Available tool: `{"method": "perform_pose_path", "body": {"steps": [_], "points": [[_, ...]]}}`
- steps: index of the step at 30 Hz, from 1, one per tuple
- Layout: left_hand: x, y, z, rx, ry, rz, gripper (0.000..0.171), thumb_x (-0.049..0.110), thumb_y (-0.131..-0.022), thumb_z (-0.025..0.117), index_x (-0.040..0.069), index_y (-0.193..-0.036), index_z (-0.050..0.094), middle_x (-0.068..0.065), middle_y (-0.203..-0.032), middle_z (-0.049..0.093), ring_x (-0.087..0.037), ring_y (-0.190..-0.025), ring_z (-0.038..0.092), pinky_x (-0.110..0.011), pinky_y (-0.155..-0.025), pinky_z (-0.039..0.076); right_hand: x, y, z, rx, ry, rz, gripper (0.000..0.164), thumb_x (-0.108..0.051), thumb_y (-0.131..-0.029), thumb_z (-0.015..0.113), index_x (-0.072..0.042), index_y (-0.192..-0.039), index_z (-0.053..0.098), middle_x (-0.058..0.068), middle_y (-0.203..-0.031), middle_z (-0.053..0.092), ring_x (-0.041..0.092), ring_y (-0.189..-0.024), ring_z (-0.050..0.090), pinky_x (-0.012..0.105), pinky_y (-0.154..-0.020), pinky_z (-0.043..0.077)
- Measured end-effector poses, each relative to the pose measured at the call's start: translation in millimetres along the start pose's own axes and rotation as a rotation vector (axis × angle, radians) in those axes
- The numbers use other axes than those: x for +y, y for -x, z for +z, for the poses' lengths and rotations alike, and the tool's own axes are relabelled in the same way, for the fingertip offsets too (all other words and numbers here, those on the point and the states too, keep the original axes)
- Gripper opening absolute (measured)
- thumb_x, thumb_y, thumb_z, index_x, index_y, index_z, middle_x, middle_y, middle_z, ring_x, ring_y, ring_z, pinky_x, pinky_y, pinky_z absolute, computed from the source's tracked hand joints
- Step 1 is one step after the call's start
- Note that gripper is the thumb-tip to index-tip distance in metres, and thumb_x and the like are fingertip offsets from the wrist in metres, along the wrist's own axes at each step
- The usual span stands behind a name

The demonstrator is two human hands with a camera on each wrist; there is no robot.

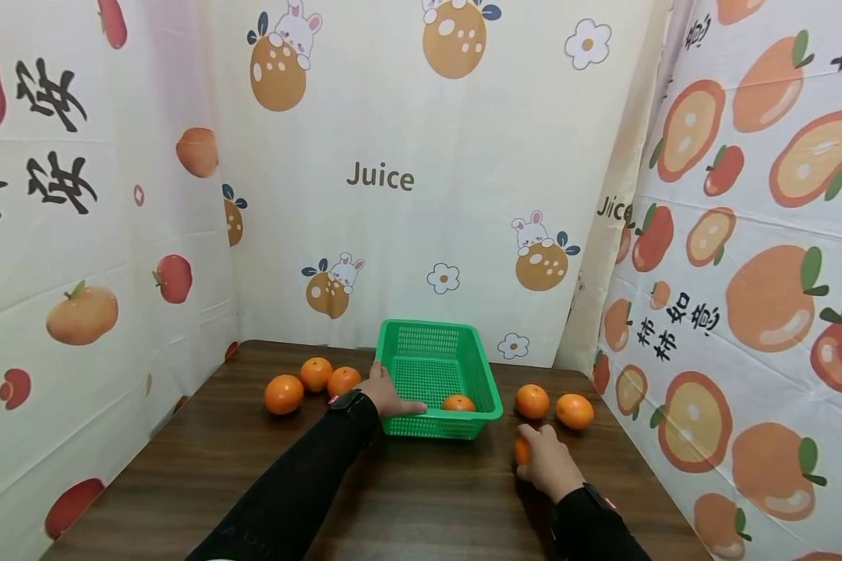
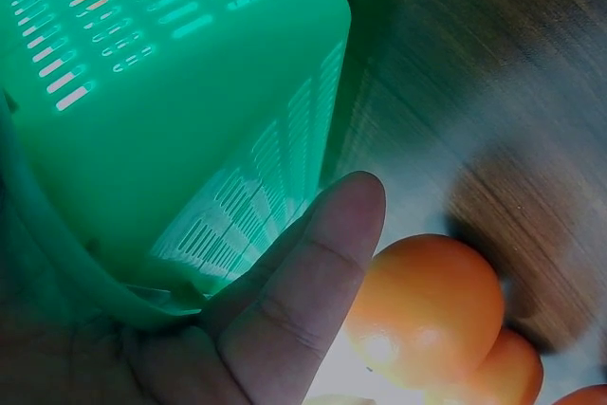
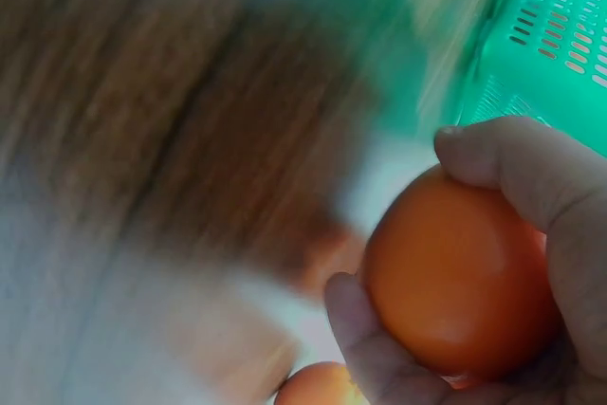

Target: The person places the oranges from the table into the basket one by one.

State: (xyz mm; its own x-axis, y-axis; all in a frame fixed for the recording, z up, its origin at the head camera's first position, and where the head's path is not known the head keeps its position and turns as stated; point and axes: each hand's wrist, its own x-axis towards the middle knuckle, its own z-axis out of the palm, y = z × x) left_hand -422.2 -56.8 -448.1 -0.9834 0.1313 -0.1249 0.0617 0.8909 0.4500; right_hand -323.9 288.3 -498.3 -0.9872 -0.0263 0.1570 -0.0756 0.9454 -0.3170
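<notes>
From my remote feed, I have the head view showing a green basket (image 1: 489, 382) just right of centre, standing on the dark wood-grained surface (image 1: 421, 499) close to the patterned cloth (image 1: 379, 234) at the back. I see the left hand (image 1: 387, 395) at the basket's near-left corner, its digits straight and spread rather than curled: the thumb lies along the front rim, and another finger reaches up the left side. My left wrist view shows one straight finger (image 2: 308, 296) outside the slotted wall, with an orange partly behind it at the lower right; I can't tell whether the two touch. In the lower right of the head view, I have the right hand (image 1: 550, 463) closed around an orange (image 1: 522, 449), near the basket but apart from it. The right wrist view confirms that grip, thumb on one side of the fruit and fingers on the other; whether its underside meets the surface I can't tell. One loose orange (image 1: 458, 403) sits inside the basket by the front wall. Left of the basket I count three oranges (image 1: 284, 394) clustered close together, and right of it two more oranges (image 1: 574, 411) lie side by side, just beyond the right hand. Black sleeves (image 1: 288, 475) cover both forearms.
</notes>
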Motion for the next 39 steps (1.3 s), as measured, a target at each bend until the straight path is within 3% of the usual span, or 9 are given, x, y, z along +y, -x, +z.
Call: {"method": "perform_pose_path", "body": {"steps": [5, 9, 17, 27, 39], "points": [[4.3, 3.6, -7.7, -0.003, -0.019, 0.01, 0.136, 0.087, -0.078, 0.071, 0.002, -0.17, 0.018, -0.018, -0.18, 0.006, -0.037, -0.123, 0.061, -0.053, -0.106, 0.053, -3.0, -1.9, -2.1, 0.113, 0.006, -0.062, 0.069, -0.011, -0.076, 0.091, -0.01, -0.14, 0.064, 0.028, -0.124, 0.058, 0.037, -0.08, 0.063, 0.05, -0.073, 0.055], [6.6, 9.9, -11.5, -0.003, -0.03, 0.006, 0.136, 0.089, -0.078, 0.069, 0.002, -0.17, 0.018, -0.018, -0.18, 0.006, -0.034, -0.115, 0.061, -0.049, -0.103, 0.055, -7.0, -2.3, -4.8, 0.154, -0.002, -0.064, 0.068, -0.013, -0.078, 0.091, -0.012, -0.14, 0.064, 0.029, -0.129, 0.056, 0.042, -0.087, 0.065, 0.052, -0.076, 0.056], [9.8, 31.8, -18.4, 0.005, -0.004, 0.03, 0.13, 0.084, -0.082, 0.07, 0.002, -0.17, 0.019, -0.019, -0.18, 0.007, -0.038, -0.127, 0.059, -0.052, -0.11, 0.051, -13.8, -4.7, -7.3, 0.213, -0.044, -0.03, 0.064, -0.014, -0.082, 0.088, -0.014, -0.141, 0.062, 0.027, -0.132, 0.053, 0.043, -0.095, 0.064, 0.056, -0.084, 0.056], [3.6, 13.0, -10.2, -0.001, -0.03, 0.017, 0.134, 0.088, -0.08, 0.068, 0.002, -0.17, 0.018, -0.019, -0.18, 0.005, -0.036, -0.124, 0.06, -0.05, -0.106, 0.054, -28.6, -11.5, -15.0, 0.342, -0.076, -0.061, 0.065, -0.013, -0.081, 0.091, -0.009, -0.139, 0.063, 0.03, -0.132, 0.052, 0.05, -0.105, 0.063, 0.064, -0.095, 0.053], [6.4, 21.6, -11.3, -0.003, -0.024, 0.013, 0.133, 0.088, -0.08, 0.068, 0.002, -0.17, 0.019, -0.017, -0.18, 0.006, -0.034, -0.121, 0.06, -0.047, -0.105, 0.054, -36.7, -15.6, -19.8, 0.331, -0.097, -0.056, 0.066, -0.014, -0.083, 0.089, -0.011, -0.143, 0.061, 0.032, -0.138, 0.05, 0.053, -0.106, 0.063, 0.066, -0.095, 0.053]]}}
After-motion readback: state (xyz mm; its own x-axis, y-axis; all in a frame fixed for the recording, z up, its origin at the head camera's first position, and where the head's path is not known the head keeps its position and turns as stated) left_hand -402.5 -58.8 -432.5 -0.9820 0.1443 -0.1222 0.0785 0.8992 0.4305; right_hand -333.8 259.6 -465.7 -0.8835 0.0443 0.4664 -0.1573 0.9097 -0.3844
